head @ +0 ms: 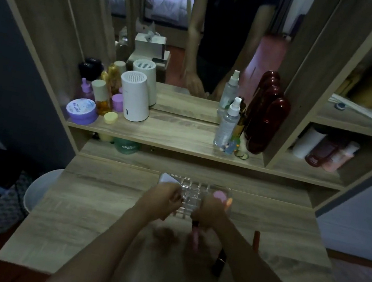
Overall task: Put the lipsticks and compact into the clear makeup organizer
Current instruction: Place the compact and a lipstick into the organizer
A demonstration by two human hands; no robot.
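The clear makeup organizer [193, 187] stands on the wooden dressing table [101, 200], with a white compact [168, 178] at its left end and a pink round item [220, 195] at its right end. My left hand [162, 199] rests against the organizer's front left; whether it grips anything is unclear. My right hand [211, 212] is closed on a pink lipstick [195, 238] that points down toward me, just in front of the organizer. A black lipstick [219, 264] lies under my right forearm. A red-brown lipstick [256, 241] lies to the right.
The shelf above carries a white cylinder [134, 96], jars and bottles at the left, a spray bottle [228, 123] and a dark red bottle [266, 124] at the right. A mirror stands behind. A white stool [41, 188] sits left of the table.
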